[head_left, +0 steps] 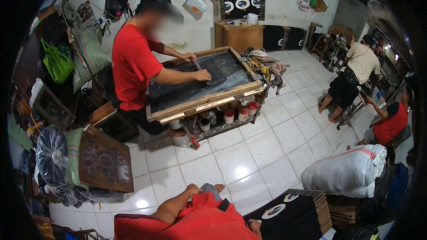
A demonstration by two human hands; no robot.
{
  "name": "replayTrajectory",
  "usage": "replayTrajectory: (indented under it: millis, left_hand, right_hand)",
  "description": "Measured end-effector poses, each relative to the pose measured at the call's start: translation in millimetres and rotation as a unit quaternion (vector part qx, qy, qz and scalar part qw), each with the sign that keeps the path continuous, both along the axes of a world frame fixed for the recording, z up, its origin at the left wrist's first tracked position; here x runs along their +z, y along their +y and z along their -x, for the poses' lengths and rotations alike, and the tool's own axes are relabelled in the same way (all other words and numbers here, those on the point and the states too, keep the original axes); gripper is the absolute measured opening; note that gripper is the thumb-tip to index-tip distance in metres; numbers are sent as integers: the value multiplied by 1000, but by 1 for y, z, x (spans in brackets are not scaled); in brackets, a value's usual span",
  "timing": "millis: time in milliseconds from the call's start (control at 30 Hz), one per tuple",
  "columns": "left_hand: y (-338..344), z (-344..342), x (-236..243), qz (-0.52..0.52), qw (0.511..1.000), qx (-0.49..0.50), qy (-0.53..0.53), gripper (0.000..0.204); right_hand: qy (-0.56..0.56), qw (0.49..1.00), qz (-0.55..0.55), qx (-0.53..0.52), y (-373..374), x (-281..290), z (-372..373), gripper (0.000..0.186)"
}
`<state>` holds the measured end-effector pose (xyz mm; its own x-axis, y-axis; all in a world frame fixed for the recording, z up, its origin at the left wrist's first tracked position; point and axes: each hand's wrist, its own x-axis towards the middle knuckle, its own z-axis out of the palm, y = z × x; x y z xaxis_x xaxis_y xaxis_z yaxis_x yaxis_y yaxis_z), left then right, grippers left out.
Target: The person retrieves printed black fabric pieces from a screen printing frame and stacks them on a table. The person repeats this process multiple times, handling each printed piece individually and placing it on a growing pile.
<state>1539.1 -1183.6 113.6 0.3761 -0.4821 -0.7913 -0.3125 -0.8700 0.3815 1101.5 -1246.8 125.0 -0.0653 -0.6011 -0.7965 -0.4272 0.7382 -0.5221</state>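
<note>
At the lower edge, my left hand (192,190) rests bent against my grey-clothed leg (209,190); its fingers are too small and folded away to read. My right hand (254,226) hangs beside a stack of black printed panels (289,218) with white oval designs. Its fingers are partly hidden, so I cannot see a grip. Ahead, a person in a red shirt (133,62) holds a squeegee (195,64) with both hands over a wood-framed printing screen (204,100). Dark ink streaks its surface.
Paint tubs (229,115) sit on the shelf below the screen, and rags (267,64) lie at its right end. A white sack (342,171) stands right; a brown board (106,160) leans left. Two people (362,62) work at the far right. White tiles (240,160) cover the floor.
</note>
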Motion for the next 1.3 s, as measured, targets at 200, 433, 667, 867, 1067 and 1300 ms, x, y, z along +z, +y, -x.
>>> replayTrajectory:
  millis: [200, 433, 667, 867, 1067, 1300]
  left_hand:
    - [5, -2, -7, -2, 1000, -26, -12, 43]
    - [12, -8, -16, 0, 1000, -20, -8, 46]
    - [17, -20, -12, -11, 998, -54, -35, 46]
    - [25, -29, -5, -16, 999, -35, -27, 48]
    - [40, -33, -8, -22, 999, -14, -19, 46]
    - [56, -47, 3, -65, 997, 26, -23, 40]
  right_hand:
    - [-32, 995, -27, -86, -3, 22, -8, 26]
    - [-15, 997, -29, -71, -3, 13, -11, 23]
    - [38, 975, 66, 206, -1, -35, 0, 22]
    - [16, 998, 31, 46, 6, -80, 0, 19]
    - [32, 940, 133, 312, -2, -80, 2, 12]
    - [-52, 951, 174, 251, -13, -94, -4, 14]
